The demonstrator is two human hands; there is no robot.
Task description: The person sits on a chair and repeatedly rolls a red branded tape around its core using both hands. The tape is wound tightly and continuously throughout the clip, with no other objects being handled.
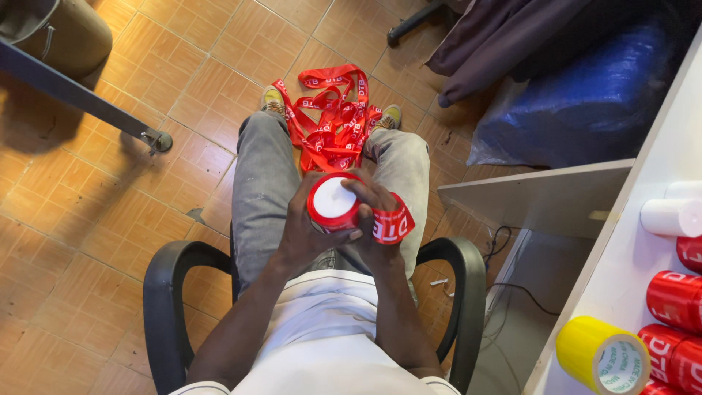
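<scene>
- We see a tiled floor (88, 219) of orange-brown squares filling the left and far parts of the scene.
- We see a white shelf unit (643, 219) along the right edge, with a flat grey board jutting out to its left.
- We see a blue plastic-wrapped bundle (585, 102) on the floor at the far right, with dark cloth (497, 36) draped just beyond it.
- We see a black office chair (164, 307) near the bottom, its two curved armrests on either side of the seated person.
- We see the person's legs in grey trousers (263, 183) stretching away from us toward the far floor.
- We see a loose heap of red ribbon (333, 121) lying on the floor between the feet, running back up between the knees to the hands.
- We see a yellow roll of tape (603, 355) lying on the shelf at the near right, with red rolls (676, 300) just to its right and a white roll (673, 217) farther along.
- We see a ribbon roll (333, 201), red-edged with a white face, held over the lap in the middle of the scene.
- We see the left hand (303, 230) curled around the left side of the ribbon roll, fingers gripping its rim.
- We see the right hand (376, 219) against the right side of the roll, thumb across its top edge, a strip of the red ribbon wound over the fingers.
</scene>
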